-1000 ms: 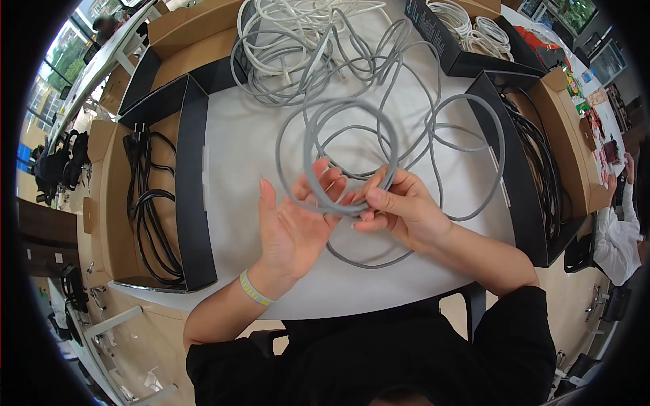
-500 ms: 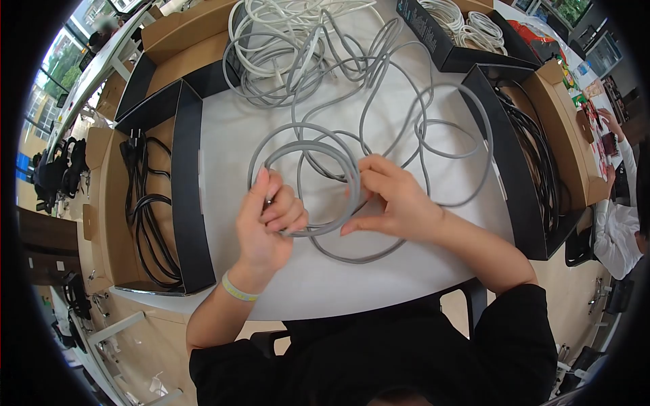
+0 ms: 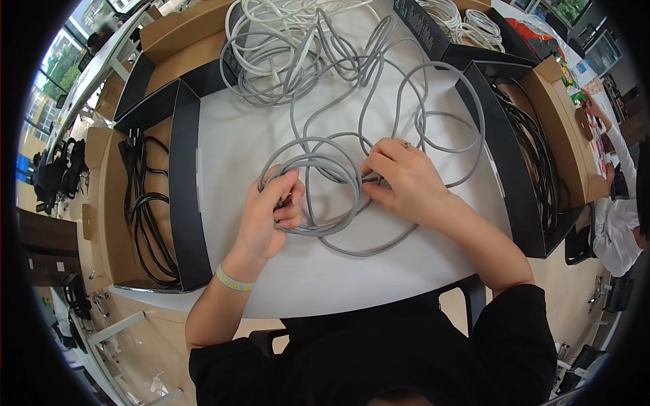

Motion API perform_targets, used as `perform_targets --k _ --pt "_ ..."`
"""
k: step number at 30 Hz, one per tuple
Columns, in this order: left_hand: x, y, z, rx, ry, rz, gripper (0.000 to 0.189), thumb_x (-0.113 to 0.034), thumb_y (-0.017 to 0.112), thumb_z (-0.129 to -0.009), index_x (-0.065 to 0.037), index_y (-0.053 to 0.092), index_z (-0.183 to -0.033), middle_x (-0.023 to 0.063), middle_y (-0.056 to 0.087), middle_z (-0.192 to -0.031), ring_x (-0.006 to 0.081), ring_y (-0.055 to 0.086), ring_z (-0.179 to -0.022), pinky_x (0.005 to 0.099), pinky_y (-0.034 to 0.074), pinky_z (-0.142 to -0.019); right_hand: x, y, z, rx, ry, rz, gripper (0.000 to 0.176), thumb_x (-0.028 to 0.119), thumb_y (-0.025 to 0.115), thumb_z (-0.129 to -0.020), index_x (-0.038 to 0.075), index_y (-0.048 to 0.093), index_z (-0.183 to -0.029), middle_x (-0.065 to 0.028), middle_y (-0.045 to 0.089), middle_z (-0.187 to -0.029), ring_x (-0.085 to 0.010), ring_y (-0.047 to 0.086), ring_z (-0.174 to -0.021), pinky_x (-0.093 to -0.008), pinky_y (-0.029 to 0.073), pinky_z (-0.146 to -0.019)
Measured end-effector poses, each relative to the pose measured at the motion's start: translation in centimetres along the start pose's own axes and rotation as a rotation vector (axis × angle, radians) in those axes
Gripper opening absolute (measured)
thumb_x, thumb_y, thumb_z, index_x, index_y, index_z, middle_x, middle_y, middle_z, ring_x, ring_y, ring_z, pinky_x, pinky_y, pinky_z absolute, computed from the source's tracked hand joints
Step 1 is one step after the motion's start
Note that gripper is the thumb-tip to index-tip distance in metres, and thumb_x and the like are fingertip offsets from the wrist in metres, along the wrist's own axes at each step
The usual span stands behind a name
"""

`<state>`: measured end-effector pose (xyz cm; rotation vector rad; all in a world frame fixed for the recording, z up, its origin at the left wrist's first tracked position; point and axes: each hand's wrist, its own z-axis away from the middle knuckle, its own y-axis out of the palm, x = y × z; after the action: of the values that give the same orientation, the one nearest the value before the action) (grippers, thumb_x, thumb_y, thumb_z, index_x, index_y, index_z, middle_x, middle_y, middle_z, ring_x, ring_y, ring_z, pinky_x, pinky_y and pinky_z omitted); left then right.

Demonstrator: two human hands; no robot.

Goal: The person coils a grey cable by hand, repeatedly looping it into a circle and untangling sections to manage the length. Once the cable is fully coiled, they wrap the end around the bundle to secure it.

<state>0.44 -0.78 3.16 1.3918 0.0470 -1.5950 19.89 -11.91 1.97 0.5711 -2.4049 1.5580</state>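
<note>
Both hands are down on the white desk (image 3: 233,128), forearms coming in from my body and angling toward each other. My left hand (image 3: 269,218) sits knuckles up, wrist bent a little, a pale wristband (image 3: 233,281) just below it. Its fingers (image 3: 288,203) are curled shut around the left side of the grey cable coil (image 3: 347,172). My right hand (image 3: 404,181), with a ring (image 3: 406,144) on one finger, reaches in from the right. Thumb and fingertips are pressed together, pinching the strands on the coil's right side.

The coil lies nearly flat on the desk between my hands, a loose oval of several turns with its long axis running left to right. One turn sags out toward me. The free length snakes away from me in wide loops, one bulging far right, and runs up into the tangled pile of grey and white cables (image 3: 284,57) at the far edge.

Boxes all round! The open cardboard box on my left (image 3: 101,203) holds black power cords (image 3: 145,216), plugs at the far end. The box on my right (image 3: 552,115) holds more black cable (image 3: 535,159). A black box at far right (image 3: 433,34) holds neat white coils (image 3: 474,27). Another person's white sleeve (image 3: 619,233) shows at the right edge.
</note>
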Motion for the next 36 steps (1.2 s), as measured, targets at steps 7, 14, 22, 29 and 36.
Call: perform_targets --k 7,14,22,29,36 --pt "-0.1 -0.9 -0.3 0.102 -0.017 0.047 0.018 -0.018 0.048 -0.086 -0.007 0.044 -0.072 -0.0010 0.041 -0.057 0.0025 0.024 -0.042 0.0190 0.021 -0.037 0.7 -0.5 -0.7 -0.176 0.027 -0.339 0.021 -0.004 0.063 -0.064 0.003 0.054 -0.082 -0.0083 0.050 -0.089 -0.0248 0.052 -0.079 -0.0304 0.046 -0.064" --pt "0.4 0.4 0.8 0.230 -0.114 -0.256 0.015 -0.017 0.049 -0.087 -0.004 0.050 -0.078 -0.0001 0.046 -0.057 0.0019 0.027 -0.042 0.0198 0.021 -0.038 -0.4 0.4 -0.6 -0.416 -0.019 -0.289 0.024 -0.008 0.061 -0.069 0.003 0.052 -0.088 -0.0101 0.051 -0.093 -0.0170 0.056 -0.069 -0.0242 0.046 -0.053" --pt "1.5 1.8 1.0 0.411 -0.244 -0.370 0.028 -0.016 0.049 -0.087 -0.001 0.053 -0.110 0.0030 0.051 -0.061 0.0022 0.030 -0.045 0.0191 0.024 -0.041 2.6 0.4 -0.7 -0.630 -0.079 -0.387 0.034 0.001 0.076 -0.060 0.002 0.049 -0.081 -0.0095 0.054 -0.084 -0.0144 0.055 -0.066 -0.0236 0.045 -0.047" --pt "1.0 1.6 0.6 0.364 -0.329 -0.296 0.039 -0.015 0.048 -0.088 -0.003 0.038 -0.125 0.0054 0.054 -0.068 0.0026 0.029 -0.046 0.0184 0.024 -0.042 2.4 -3.0 -0.4 -0.043 0.188 0.081 0.029 0.022 0.066 -0.076 0.002 0.052 -0.060 -0.0073 0.049 -0.052 -0.0175 0.050 -0.046 -0.0276 0.039 -0.044" --pt "1.9 1.6 0.6 0.275 -0.246 -0.320 0.049 -0.013 0.050 -0.087 -0.005 0.028 -0.131 0.0026 0.050 -0.067 0.0028 0.031 -0.047 0.0184 0.024 -0.042 4.5 -1.3 0.0 0.019 0.104 -0.445 0.032 0.018 0.064 -0.076 -0.002 0.053 -0.098 -0.0150 0.057 -0.078 -0.0236 0.059 -0.061 -0.0307 0.046 -0.054"
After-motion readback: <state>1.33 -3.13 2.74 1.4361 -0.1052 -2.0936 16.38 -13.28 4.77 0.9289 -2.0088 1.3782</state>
